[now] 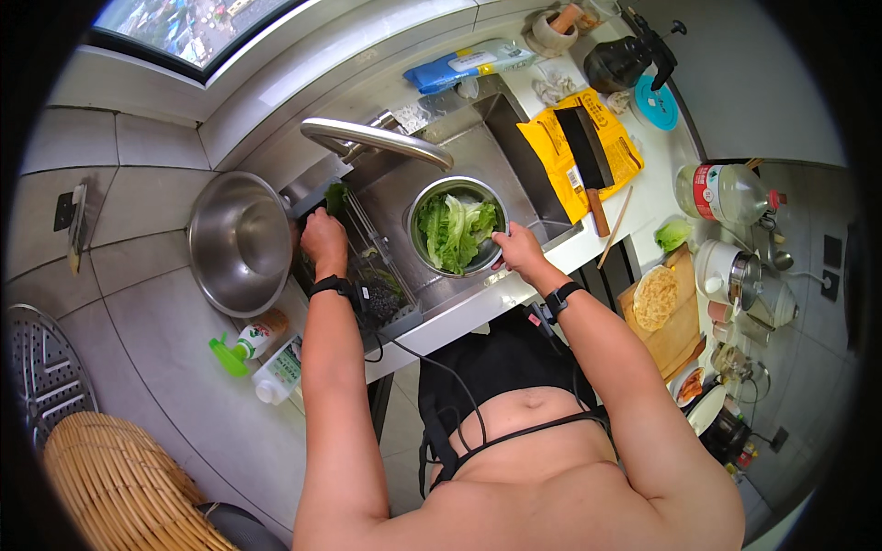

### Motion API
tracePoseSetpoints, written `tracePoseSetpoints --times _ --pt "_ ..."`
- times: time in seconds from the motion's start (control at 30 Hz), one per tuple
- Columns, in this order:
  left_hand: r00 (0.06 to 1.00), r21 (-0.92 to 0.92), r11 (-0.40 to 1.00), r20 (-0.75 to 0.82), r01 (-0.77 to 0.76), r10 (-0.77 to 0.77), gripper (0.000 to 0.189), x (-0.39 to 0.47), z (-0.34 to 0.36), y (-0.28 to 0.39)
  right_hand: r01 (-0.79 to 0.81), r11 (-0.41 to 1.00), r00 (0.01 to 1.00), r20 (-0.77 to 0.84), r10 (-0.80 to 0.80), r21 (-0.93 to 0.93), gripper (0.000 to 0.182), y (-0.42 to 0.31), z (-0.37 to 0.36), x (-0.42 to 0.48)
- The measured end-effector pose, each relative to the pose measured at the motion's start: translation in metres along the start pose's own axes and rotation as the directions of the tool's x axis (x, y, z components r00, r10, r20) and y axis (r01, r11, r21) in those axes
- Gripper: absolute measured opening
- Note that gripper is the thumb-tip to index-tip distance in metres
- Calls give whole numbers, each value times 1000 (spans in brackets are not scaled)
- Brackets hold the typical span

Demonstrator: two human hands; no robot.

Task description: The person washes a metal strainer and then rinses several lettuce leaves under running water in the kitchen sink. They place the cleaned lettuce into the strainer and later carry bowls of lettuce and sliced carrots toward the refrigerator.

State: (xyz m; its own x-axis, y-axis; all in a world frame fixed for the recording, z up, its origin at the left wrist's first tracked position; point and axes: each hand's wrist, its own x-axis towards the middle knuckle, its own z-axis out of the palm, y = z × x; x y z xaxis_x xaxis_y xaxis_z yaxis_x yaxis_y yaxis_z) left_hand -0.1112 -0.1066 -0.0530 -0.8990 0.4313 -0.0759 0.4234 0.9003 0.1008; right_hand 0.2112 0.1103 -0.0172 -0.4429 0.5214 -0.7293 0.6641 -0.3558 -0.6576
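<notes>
A round metal bowl (504, 215) in the sink holds green lettuce leaves (451, 234). My right hand (522, 253) grips the bowl's near right rim, thumb over the edge. On the sink's left side sits a grey drain basket (411, 319) with dark and green scraps inside. My left hand (325, 237) is over the basket's far left part, its fingers bent and partly hidden. A green leaf (336, 198) shows just beyond those fingers; whether they hold it is unclear.
A curved faucet (386, 138) arches over the sink (475, 148). Left of the basket stands a large steel basin (241, 241). A cleaver (584, 151) rests on a yellow package (623, 148) at right. Beyond lie a chopstick (615, 227) and a cutting board (679, 310) with a flatbread (656, 297).
</notes>
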Motion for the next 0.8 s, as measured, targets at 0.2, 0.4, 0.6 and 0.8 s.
tracePoseSetpoints --times 0.2,0.4,0.6,0.8 --pt "994 -146 987 -92 -65 52 25 -34 -91 45 43 999 999 -16 -44 -31 28 -5 -1 -1" --pt "892 -637 755 420 157 169 37 -84 -83 95 32 999 996 87 -31 -2 30 -4 11 2" --pt "986 -504 854 163 125 -48 23 -94 -25 44 31 997 998 60 -35 66 28 -3 -1 -2" --pt "947 -259 965 315 26 59 24 -97 10 3 14 998 999 32 -16 68 27 4 -11 -1"
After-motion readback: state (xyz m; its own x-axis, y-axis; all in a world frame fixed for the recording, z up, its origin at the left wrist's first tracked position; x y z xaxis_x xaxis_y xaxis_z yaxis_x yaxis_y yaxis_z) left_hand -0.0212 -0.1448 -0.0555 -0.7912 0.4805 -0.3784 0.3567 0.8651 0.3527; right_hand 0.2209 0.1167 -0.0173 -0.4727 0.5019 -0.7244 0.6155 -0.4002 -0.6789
